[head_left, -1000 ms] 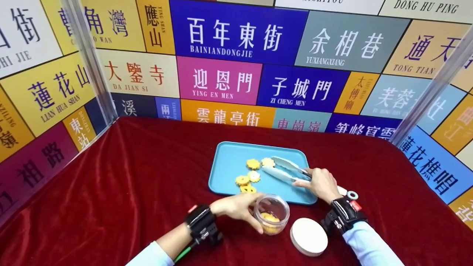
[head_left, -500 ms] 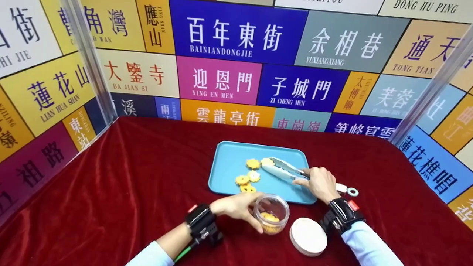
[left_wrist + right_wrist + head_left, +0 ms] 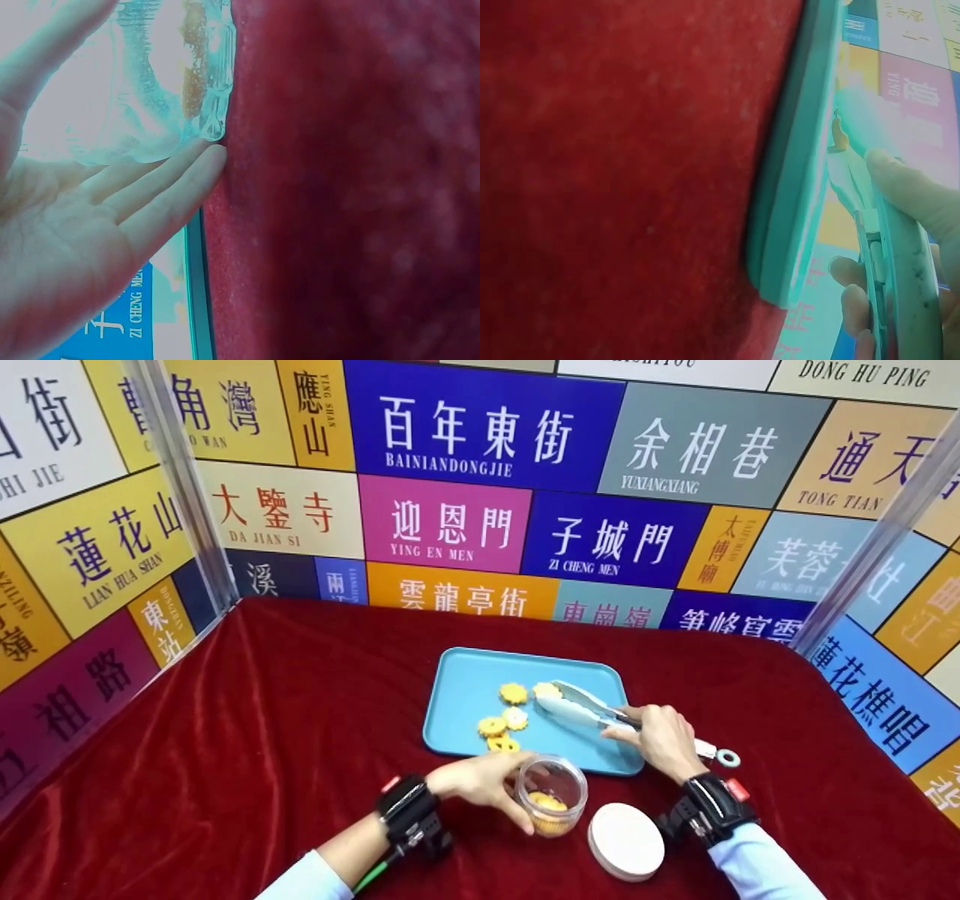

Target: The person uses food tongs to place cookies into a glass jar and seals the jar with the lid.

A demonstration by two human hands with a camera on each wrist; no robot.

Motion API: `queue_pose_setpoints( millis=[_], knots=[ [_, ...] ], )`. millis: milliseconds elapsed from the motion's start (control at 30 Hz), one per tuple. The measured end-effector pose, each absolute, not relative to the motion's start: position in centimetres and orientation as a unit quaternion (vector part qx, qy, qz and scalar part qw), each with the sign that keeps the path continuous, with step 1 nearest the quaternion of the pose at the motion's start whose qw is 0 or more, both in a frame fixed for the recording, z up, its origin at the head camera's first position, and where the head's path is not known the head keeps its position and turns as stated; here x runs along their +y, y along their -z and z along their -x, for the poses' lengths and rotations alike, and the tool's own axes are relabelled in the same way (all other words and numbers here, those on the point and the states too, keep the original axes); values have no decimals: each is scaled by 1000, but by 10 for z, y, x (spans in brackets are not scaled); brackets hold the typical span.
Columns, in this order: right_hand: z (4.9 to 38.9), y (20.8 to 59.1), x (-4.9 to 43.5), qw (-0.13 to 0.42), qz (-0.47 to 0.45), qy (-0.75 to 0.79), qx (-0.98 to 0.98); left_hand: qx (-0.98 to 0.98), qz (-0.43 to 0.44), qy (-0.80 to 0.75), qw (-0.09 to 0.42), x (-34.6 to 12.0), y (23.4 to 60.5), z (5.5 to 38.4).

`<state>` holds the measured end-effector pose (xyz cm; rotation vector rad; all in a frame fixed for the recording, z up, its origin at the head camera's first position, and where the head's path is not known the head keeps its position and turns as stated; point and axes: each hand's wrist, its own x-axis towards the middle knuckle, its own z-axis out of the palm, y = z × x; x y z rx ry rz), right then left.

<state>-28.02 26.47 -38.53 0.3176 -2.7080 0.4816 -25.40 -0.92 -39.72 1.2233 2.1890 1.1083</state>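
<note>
My left hand (image 3: 484, 781) holds a clear plastic jar (image 3: 562, 820) by its side, thumb in front and fingers behind. Several cookies (image 3: 547, 801) lie inside the jar. In the left wrist view, the fingers (image 3: 161, 206) reach along the jar (image 3: 150, 82). My right hand (image 3: 664, 739) grips a pair of tongs (image 3: 570, 711) over the blue tray (image 3: 459, 682). At the tongs' tips, a flower-shaped cookie (image 3: 547, 690) sits between the two arms. The right wrist view shows thumb and fingers round the tongs (image 3: 907, 277).
Several more cookies (image 3: 514, 694) lie on the tray's middle and near side. A white round lid (image 3: 626, 840) rests on the red cloth (image 3: 300, 720), right of the jar. Behind stands a wall (image 3: 480, 435) of coloured street-name panels.
The tongs' arms have drawn together on the cookie. My right hand has then moved slightly right, and the cookie has shifted with the tongs. The left hand and jar have stayed put.
</note>
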Motion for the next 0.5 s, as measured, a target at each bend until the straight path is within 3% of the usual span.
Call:
queue_pose_setpoints(
  millis=[500],
  knots=[
    [243, 369, 286, 181, -138, -201, -953, 777, -424, -414, 210, -9, 397, 252]
  ],
)
